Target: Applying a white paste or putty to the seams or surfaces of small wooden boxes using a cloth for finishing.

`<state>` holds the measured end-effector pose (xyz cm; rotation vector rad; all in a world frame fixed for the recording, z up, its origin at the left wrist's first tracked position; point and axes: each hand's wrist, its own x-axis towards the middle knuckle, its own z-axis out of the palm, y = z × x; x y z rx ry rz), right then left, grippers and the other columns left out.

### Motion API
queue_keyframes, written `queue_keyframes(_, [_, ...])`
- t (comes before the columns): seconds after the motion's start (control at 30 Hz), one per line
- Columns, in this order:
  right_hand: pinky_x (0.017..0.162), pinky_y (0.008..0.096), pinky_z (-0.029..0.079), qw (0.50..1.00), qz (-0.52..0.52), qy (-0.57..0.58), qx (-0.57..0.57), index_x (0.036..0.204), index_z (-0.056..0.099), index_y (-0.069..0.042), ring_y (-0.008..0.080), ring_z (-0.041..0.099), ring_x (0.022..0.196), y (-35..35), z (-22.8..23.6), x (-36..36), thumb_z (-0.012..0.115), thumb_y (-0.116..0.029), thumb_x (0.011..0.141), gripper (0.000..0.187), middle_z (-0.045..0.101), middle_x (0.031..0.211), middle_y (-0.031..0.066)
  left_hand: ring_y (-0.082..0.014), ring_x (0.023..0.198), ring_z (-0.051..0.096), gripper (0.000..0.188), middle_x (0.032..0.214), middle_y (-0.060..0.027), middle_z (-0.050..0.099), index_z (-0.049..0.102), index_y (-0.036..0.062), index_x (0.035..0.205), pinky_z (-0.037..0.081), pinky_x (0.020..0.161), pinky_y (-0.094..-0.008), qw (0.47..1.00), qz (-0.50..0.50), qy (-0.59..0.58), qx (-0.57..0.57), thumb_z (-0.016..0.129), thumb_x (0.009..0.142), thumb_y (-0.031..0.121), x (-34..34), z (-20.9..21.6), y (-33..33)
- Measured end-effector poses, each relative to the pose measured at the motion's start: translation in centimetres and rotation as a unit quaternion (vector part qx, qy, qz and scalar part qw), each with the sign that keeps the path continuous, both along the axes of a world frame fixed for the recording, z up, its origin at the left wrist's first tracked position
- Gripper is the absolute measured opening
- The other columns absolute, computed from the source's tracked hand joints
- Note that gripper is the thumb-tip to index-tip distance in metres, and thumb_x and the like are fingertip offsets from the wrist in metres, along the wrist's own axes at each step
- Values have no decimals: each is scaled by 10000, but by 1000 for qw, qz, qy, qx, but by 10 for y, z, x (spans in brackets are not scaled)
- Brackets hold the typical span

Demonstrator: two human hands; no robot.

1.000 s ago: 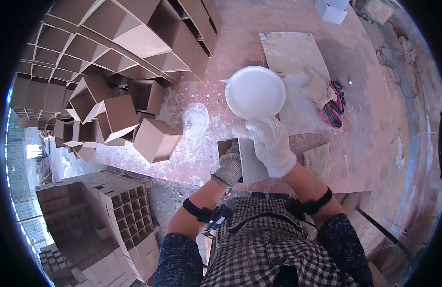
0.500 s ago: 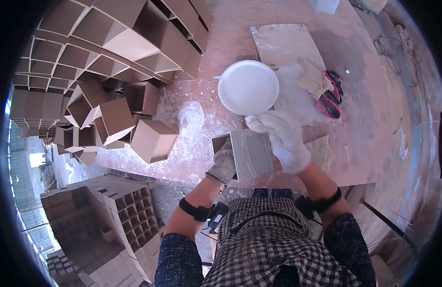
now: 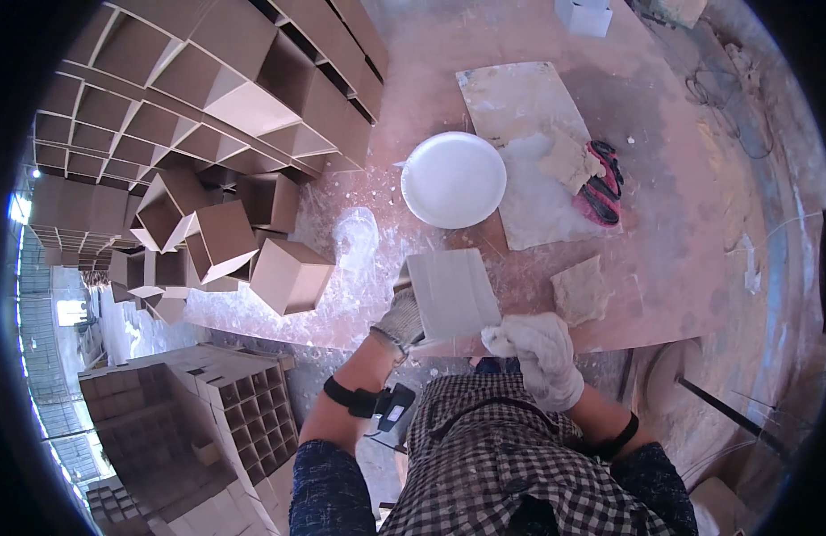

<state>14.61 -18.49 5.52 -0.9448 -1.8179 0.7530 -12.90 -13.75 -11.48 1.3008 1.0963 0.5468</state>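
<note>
My left hand (image 3: 399,323), in a grey knit glove, grips a small open cardboard box (image 3: 456,295) from its left side, with the fingers hidden inside or behind it. The box is tilted, and its upward face carries a pale, streaky wet-looking coat. My right hand (image 3: 540,357) wears a bulky white glove and is closed just off the lower right corner of the box. Whether anything sits in those fingers is hidden. Beyond the box lies a round white dish (image 3: 453,180) with a pale, smooth surface inside.
Loose brown boxes (image 3: 291,275) lie in a heap at left, before tall stacks of boxes (image 3: 243,107). Right of the dish are a stained sheet (image 3: 520,98) and a pink-and-black glove (image 3: 600,192). A crumpled pale piece (image 3: 581,290) rests near the reddish table's (image 3: 672,268) front edge.
My right hand has come down from the box's upper right side to below its lower right corner. The coated face now looks paler and is fully in sight. My left hand keeps its hold.
</note>
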Motion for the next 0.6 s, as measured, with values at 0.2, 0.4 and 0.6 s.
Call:
queue_keyframes(0.2, [626, 385, 467, 983, -2, -136, 121, 981, 657, -133, 234, 625, 723, 34, -2, -30, 626, -82, 745, 244, 623, 797, 14, -250, 1212, 543, 430, 1336, -84, 550, 440, 105, 1400, 463, 997, -350, 975, -196, 82, 63, 428, 1013, 291, 8, 65, 14])
queue_keyframes(0.4, [692, 396, 482, 969, -134, -66, 199, 1035, 627, -151, 244, 612, 823, 92, -62, -49, 633, -77, 739, 304, 630, 912, 11, -257, 1287, 473, 523, 1410, -118, 483, 422, 121, 1418, 422, 1021, -323, 895, -187, 374, 158, 512, 949, 334, 6, 26, 17])
queue_keyframes(0.6, [693, 383, 496, 988, -92, -79, 93, 989, 659, -116, 257, 641, 798, 42, -47, -46, 613, -126, 795, 200, 663, 896, 56, -258, 1304, 454, 531, 1451, -103, 439, 402, 120, 1433, 394, 1054, -323, 989, 100, -60, -94, 515, 960, 331, 21, 24, 12])
